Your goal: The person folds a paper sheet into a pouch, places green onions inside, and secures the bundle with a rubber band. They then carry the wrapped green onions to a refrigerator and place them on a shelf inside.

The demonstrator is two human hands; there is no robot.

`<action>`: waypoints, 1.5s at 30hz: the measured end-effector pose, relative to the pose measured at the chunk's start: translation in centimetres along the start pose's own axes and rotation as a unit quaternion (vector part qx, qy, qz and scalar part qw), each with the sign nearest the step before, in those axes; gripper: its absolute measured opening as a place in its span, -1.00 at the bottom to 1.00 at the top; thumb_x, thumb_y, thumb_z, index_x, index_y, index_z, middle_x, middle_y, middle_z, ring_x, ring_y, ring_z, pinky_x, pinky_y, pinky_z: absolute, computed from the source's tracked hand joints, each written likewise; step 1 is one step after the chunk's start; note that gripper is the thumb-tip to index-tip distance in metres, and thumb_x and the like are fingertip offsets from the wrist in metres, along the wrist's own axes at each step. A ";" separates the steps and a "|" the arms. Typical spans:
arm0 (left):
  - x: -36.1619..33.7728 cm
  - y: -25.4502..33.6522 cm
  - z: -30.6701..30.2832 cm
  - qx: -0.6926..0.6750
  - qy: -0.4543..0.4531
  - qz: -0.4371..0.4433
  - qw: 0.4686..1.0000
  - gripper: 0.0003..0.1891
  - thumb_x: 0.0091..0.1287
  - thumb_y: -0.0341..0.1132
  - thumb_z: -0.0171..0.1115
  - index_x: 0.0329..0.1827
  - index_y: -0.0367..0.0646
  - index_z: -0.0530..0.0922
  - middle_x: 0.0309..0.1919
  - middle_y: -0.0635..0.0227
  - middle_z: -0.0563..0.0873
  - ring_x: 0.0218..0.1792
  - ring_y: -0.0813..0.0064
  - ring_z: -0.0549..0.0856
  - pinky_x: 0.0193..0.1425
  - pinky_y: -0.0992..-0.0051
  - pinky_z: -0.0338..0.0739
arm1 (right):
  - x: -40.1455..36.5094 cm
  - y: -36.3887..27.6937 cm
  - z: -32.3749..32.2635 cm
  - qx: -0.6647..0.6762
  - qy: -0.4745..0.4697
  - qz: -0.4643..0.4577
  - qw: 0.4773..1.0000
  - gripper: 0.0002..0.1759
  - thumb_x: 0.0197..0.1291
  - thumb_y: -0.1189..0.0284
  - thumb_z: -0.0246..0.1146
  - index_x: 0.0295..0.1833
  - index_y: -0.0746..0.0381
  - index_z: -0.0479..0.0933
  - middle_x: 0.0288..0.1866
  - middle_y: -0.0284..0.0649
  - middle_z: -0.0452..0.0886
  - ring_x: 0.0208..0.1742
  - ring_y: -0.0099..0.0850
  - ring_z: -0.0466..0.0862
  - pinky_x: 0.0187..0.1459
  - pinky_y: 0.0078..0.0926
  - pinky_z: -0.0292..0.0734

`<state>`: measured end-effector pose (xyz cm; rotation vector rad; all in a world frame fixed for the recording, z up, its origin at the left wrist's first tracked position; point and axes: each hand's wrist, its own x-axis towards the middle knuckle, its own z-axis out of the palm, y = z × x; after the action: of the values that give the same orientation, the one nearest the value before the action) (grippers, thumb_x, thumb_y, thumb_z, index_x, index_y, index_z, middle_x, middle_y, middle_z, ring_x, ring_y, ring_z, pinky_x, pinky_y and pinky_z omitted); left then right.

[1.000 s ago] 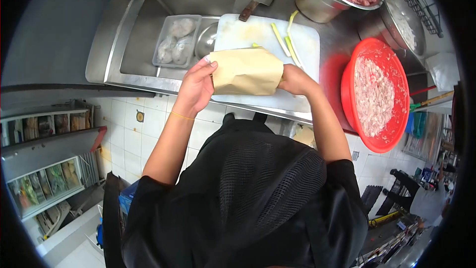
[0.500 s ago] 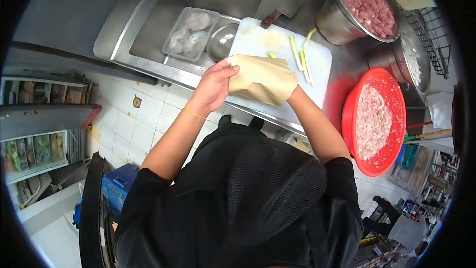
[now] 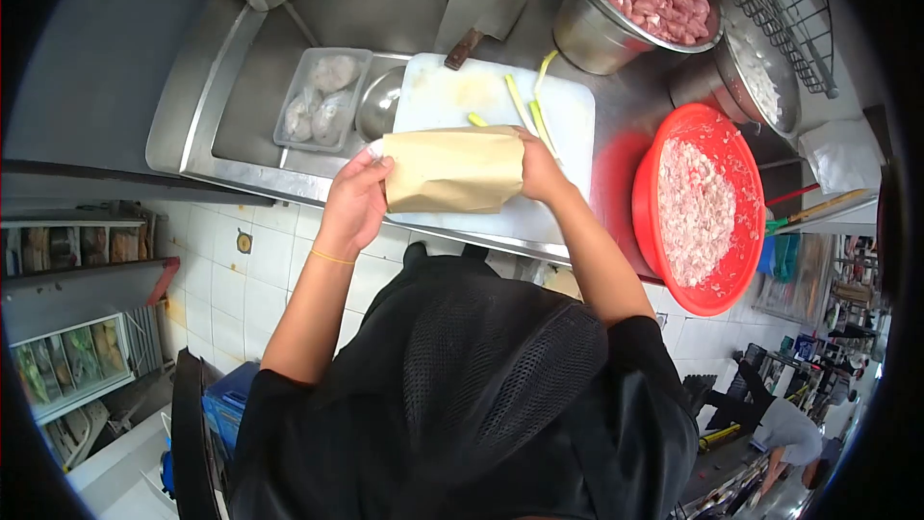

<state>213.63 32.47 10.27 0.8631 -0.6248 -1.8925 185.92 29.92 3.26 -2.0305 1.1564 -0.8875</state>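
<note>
A tan paper bag (image 3: pixel 452 170) is held level in front of me, over the near part of a white cutting board (image 3: pixel 443 87). My left hand (image 3: pixel 360 195) pinches its left end, the thumb lying on top. Something small and white shows at those fingertips, too small to name. At the other end, my right hand (image 3: pixel 542 168) is closed on the bag, its fingers partly hidden. On the board beyond the bag lie several pieces of green onion (image 3: pixel 518 101). The brown-handled knife (image 3: pixel 464 48) rests by the board's far edge.
Left of the board are a metal bowl (image 3: pixel 377 104) and a plastic tub (image 3: pixel 289 138) of bagged items over the sink (image 3: pixel 241 125). At right stand a red basin (image 3: pixel 647 197) of minced meat and a steel pot (image 3: pixel 592 43) of sliced meat. Another person (image 3: pixel 784 429) is far right.
My right hand, earlier hidden to the wrist by the bag, now shows gripping its right end. The bag has become flatter and straighter. The camera view has shifted.
</note>
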 end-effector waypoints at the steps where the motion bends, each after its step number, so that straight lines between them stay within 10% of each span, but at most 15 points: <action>1: -0.1 0.1 0.1 0.013 -0.004 0.001 1.000 -0.65 0.37 -0.46 0.07 0.20 -0.34 0.38 0.08 0.17 0.60 0.11 0.40 0.60 0.23 0.41 0.46 | -0.6 1.4 -1.2 -0.023 0.028 0.018 0.999 -0.69 0.08 0.44 0.24 -0.02 0.21 0.60 0.02 -0.10 0.63 0.07 -0.21 0.60 0.13 -0.38 0.46; 6: -0.3 -0.4 0.1 0.049 0.018 -0.006 0.999 -0.64 0.36 -0.47 0.08 0.20 -0.35 0.37 0.06 0.17 0.62 0.08 0.40 0.61 0.23 0.42 0.46 | 3.2 5.1 -5.7 -0.112 0.191 0.304 0.927 -0.67 0.08 0.34 0.22 0.00 0.12 0.62 0.01 -0.06 0.63 0.01 -0.12 0.63 0.03 -0.26 0.53; 14: -1.4 -0.9 0.8 0.075 0.045 0.018 0.996 -0.64 0.34 -0.50 0.06 0.20 -0.35 0.39 0.06 0.17 0.63 0.08 0.43 0.61 0.23 0.46 0.43 | 7.2 11.2 -4.6 -0.270 0.113 0.373 0.881 -0.41 0.06 0.40 0.21 0.29 0.01 0.38 0.08 0.09 0.53 0.12 -0.02 0.56 0.06 -0.16 0.51; 23: -1.3 -1.2 0.2 0.036 0.057 0.018 0.998 -0.65 0.35 -0.51 0.05 0.20 -0.34 0.40 0.05 0.16 0.64 0.08 0.42 0.61 0.23 0.44 0.42 | -1.7 4.0 -3.7 -0.282 0.026 0.437 0.854 -0.40 0.04 0.42 0.20 0.28 0.15 0.34 0.00 0.08 0.57 0.04 0.02 0.59 0.07 -0.11 0.49; 26: -1.1 -1.2 0.1 0.057 0.041 0.012 0.997 -0.64 0.35 -0.51 0.05 0.20 -0.35 0.39 0.06 0.16 0.63 0.08 0.41 0.61 0.23 0.43 0.42 | -1.2 5.8 -2.2 -0.342 0.153 0.337 0.864 -0.50 0.05 0.40 0.20 0.18 0.19 0.43 -0.06 0.08 0.59 -0.03 0.02 0.60 0.04 -0.11 0.49; 40: -2.4 -1.5 0.1 0.071 0.055 0.008 0.996 -0.63 0.32 -0.54 0.05 0.20 -0.38 0.39 0.07 0.14 0.63 0.08 0.42 0.62 0.25 0.43 0.42 | 4.4 5.4 0.7 -0.247 0.043 0.307 0.918 -0.64 0.02 0.37 0.20 -0.06 0.31 0.51 -0.09 0.00 0.57 -0.02 -0.06 0.58 -0.02 -0.16 0.54; 45: -3.2 -1.9 -0.6 0.059 0.059 0.007 0.996 -0.63 0.26 -0.54 0.08 0.15 -0.38 0.42 0.07 0.12 0.62 0.11 0.35 0.60 0.29 0.35 0.38 | 3.1 2.2 0.4 -0.237 -0.080 0.265 0.931 -0.14 -0.10 0.30 0.30 0.38 0.29 0.21 0.21 0.03 0.38 0.20 -0.03 0.42 0.17 -0.14 0.42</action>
<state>214.08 36.14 9.52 1.0362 -0.6739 -1.7910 186.45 26.34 2.07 -1.9293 1.8309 -0.1766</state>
